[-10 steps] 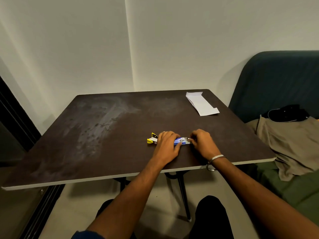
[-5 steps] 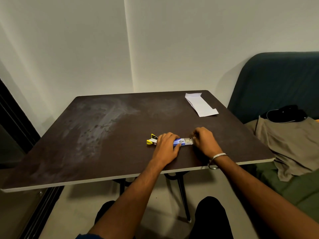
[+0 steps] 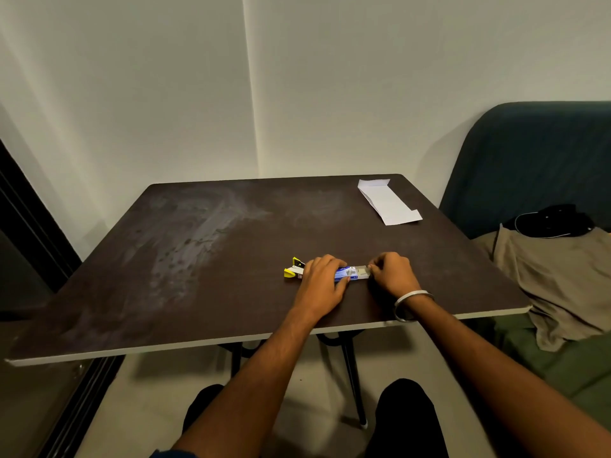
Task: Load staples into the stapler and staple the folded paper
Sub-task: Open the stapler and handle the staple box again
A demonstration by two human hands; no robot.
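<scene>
While left hand (image 3: 322,279) presses staple box (image 3: 345,273), right hand (image 3: 390,272) pinches its tray (image 3: 362,272).

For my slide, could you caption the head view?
Left hand steadies staple box; right hand slides its tray open.

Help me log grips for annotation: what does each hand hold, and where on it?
Left hand presses down on the blue staple box over its sleeve; right hand pinches the inner tray at its pulled-out end.

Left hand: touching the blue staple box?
Touching. The head view shows the left hand lying over the blue staple box, thumb pressed along its near edge.
</scene>
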